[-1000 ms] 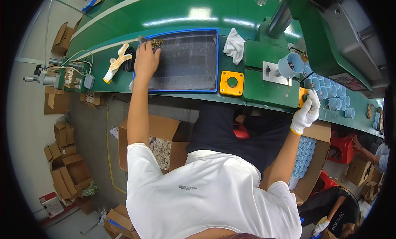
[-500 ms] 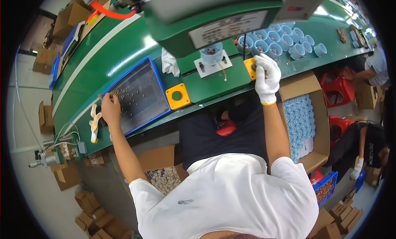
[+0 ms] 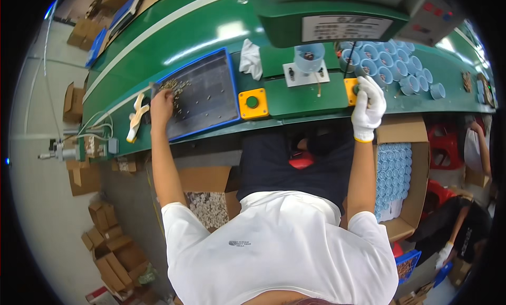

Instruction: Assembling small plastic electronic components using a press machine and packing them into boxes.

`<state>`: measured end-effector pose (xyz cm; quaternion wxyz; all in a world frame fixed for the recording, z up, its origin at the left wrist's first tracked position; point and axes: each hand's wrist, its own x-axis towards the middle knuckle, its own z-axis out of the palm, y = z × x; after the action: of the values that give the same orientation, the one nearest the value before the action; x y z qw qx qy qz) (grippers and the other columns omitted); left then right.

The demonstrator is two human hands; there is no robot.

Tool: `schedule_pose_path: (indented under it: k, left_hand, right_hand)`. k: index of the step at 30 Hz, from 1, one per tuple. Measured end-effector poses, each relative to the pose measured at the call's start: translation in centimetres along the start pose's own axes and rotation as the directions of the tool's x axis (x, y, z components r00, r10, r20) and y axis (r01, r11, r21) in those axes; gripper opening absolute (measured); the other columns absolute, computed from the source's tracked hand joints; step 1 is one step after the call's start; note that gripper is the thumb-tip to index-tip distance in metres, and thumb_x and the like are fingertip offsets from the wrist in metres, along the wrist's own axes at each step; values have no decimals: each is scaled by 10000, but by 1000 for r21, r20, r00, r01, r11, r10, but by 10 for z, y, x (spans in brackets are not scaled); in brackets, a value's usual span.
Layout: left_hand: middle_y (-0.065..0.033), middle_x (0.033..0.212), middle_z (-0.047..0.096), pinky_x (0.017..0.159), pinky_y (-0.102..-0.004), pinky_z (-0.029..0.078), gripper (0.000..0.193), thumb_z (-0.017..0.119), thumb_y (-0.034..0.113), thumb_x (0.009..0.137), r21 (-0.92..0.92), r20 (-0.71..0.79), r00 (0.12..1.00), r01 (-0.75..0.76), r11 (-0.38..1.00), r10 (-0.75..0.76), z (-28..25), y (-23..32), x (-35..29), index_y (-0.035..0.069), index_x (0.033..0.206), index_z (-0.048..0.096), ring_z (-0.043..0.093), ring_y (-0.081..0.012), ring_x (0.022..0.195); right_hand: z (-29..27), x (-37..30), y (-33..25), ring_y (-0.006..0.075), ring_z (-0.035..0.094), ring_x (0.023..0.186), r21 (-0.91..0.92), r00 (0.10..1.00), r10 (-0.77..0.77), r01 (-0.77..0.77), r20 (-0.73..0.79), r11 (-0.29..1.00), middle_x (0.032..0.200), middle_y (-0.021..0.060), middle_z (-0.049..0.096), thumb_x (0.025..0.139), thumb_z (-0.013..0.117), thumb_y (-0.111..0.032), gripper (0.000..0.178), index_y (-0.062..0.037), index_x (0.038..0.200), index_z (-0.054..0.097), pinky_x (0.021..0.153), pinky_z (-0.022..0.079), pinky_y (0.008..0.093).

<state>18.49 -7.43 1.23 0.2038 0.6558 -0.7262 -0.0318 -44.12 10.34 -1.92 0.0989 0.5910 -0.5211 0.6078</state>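
My bare left hand [image 3: 162, 106] dips into a shallow dark tray with a blue rim [image 3: 232, 76]. Its fingers are closed among small loose metal pieces [image 3: 179, 86]; whatever they pinch is too small to make out. On my right hand [image 3: 369, 107] is a white glove, its fingers curled together beside a yellow button box [image 3: 351, 90]. Whether that hand holds anything is hidden. Between the hands, a light blue plastic cup [image 3: 309, 57] with a part inside sits on a white metal plate [image 3: 291, 77] under the green machine head [image 3: 332, 26]. A short wire hangs in front of it.
Another yellow button box [image 3: 253, 103] stands right of the tray. A white cloth [image 3: 251, 59] and an empty glove [image 3: 138, 118] lie on the green bench. Several blue cups [image 3: 399, 68] stand at right. Below is a carton of cups [image 3: 416, 186]. A co-worker's gloved hand [image 3: 444, 256] shows lower right.
The whole view has shifted, with the bench now further right and higher. My left hand remains at the pieces in the tray; my right hand remains beside the right button box.
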Motion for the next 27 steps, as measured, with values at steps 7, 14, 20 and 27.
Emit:
schedule_pose_path:
  k: [7, 14, 20, 27]
  left_hand:
    - [-159, 892, 786, 767, -379, 573, 233, 791, 215, 1011, -67, 52, 999, -9, 998, 12, -6, 73, -15, 9, 1121, 811, 752, -268, 794]
    - [-152, 981, 770, 811, -372, 579, 147, 811, 114, 971, -303, 44, 972, -209, 930, 233, 7, 142, -71, -3, 1047, 767, 755, -307, 874]
    - [-136, 1148, 754, 918, -454, 565, 147, 816, 117, 915, -297, 163, 919, -302, 906, 360, 16, 157, -60, 21, 1023, 788, 721, -386, 1049]
    - [-157, 1083, 735, 870, -456, 561, 113, 795, 103, 932, -340, 162, 929, -264, 903, 332, 18, 132, -64, 20, 1009, 797, 718, -404, 1001]
  right_hand:
    - [-5, 4, -5, 392, 753, 1180, -31, 1000, 8, -7, 20, 1000, 1151, 168, 826, 960, 666, -8, 140, 13, 1054, 767, 1055, 576, 464]
    - [28, 41, -64, 347, 737, 1128, 70, 992, -75, 82, -104, 994, 1262, 188, 765, 828, 838, -101, 515, 3, 1311, 691, 1003, 586, 456]
    - [92, 101, -122, 307, 773, 804, 177, 908, 302, -361, 290, 915, 885, 137, 770, 811, 955, -304, 584, 16, 1227, 698, 795, 610, 424]
    - [58, 92, -85, 207, 747, 842, 68, 951, 82, -64, -299, 996, 1006, 157, 774, 902, 860, -173, 361, -9, 1176, 692, 859, 614, 371]
